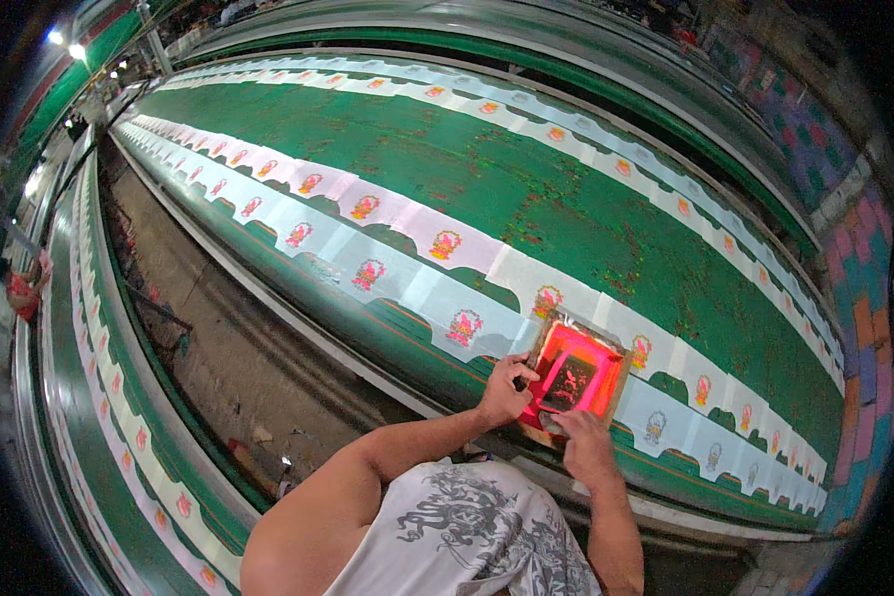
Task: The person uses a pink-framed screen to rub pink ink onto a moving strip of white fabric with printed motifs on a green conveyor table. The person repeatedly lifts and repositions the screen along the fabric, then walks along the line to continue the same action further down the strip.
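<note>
Along the near side of the long green desk [526, 189], your squarish, rough-rimmed screen frame [621, 382] sits over thin, notched cloth pieces [422, 290], glossy pink and orange ink [558, 350] surrounding its dark mesh panel [570, 383]. Its longer axis points away from you, leaning right. Your left hand [508, 393] curls its fingers onto the left rim; your right hand [588, 445] bunches its fingers at the near side, though I cannot tell what they pinch. Any lettering on the figure prints [464, 327] is too small to read.
</note>
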The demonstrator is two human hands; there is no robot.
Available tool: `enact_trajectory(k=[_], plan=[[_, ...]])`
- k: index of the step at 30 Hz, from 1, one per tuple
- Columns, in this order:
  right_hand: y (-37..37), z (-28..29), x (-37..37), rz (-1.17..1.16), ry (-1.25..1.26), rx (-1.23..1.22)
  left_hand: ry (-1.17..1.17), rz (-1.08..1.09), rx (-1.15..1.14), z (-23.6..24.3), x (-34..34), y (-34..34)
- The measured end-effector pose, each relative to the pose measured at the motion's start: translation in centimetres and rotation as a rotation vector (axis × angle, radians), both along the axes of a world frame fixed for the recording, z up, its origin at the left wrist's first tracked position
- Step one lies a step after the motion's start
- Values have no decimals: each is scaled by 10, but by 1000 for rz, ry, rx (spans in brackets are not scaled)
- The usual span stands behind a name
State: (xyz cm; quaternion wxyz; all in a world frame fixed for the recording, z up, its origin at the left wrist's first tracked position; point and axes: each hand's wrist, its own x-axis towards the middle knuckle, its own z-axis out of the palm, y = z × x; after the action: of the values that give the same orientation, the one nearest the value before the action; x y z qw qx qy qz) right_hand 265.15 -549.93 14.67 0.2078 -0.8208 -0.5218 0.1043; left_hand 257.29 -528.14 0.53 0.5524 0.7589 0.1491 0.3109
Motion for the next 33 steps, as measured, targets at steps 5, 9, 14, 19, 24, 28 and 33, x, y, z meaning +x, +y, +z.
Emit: enact_trajectory(k=[5,9,14,19,24,28,33], plan=[[23,0,63,-37,75,4,18,-11,-134,-1,0,-2],[48,-16,102,-130,-44,58,32,-27,-97,-4,0,1],[56,-27,98,-183,-240,-141,-54,27,66,-3,3,7],[27,-35,45,-144,-223,5,-220,-51,47,1,3,3],[7,-26,-6,-119,-217,-7,-16,-75,16,3,-5,10],[1,-16,-31,-121,-182,-10,24,-72,-110,8,-6,7],[-7,-9,-46,-115,-49,-30,55,-80,-84,11,-8,7]])
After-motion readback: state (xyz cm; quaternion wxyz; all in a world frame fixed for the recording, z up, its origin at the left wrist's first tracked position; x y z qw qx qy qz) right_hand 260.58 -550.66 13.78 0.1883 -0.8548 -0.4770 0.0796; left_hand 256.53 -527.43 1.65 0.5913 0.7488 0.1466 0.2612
